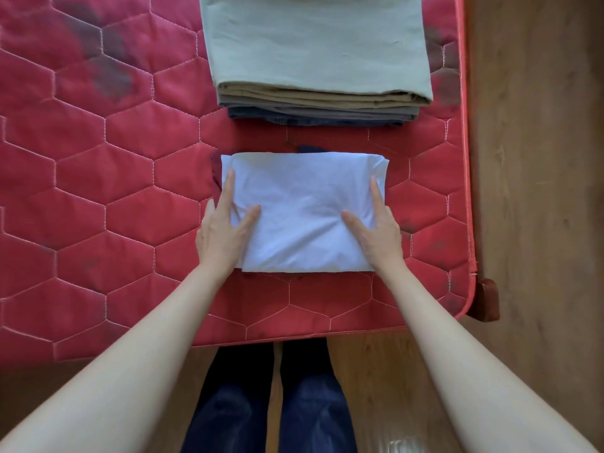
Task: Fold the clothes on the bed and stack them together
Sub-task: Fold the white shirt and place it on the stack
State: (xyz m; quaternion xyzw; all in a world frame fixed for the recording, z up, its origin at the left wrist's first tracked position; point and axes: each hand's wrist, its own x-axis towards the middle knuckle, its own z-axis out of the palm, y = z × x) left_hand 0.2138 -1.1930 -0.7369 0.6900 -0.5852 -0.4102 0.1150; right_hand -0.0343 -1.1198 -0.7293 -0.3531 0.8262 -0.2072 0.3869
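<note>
a folded white garment (304, 210) lies flat on the red quilted mattress (108, 178), near its front edge and toward its right side, a neat rectangle with soft creases across the top. the left hand (222, 230) rests on the garment's left edge, its fingers straight along the side and the thumb spread onto the white cloth; the right hand (376, 232) mirrors it on the right edge, with straight fingers and the thumb laid inward on the cloth. neither hand curls round the fabric; both lie flat and relaxed against it. a sliver of dark cloth (216, 173) peeks out from under the garment at its upper left corner and along its far edge, though what it is cannot be told. just beyond the garment, with a strip of bare mattress between them, sits a stack of folded clothes (313, 60): a pale green piece on top, tan and grey layers under it, and a dark blue one at the bottom showing along the near edge. nothing lies between the hands and the stack. the mattress has a stitched hexagon pattern and dark smudges at its upper left and along its right border. to the right of the mattress runs a wooden floor (539, 158), and a reddish-brown bed corner (488, 299) juts out below the mattress's rounded front-right corner. below the front edge, the person's legs in dark blue trousers (271, 403) stand on the same wooden floor.
</note>
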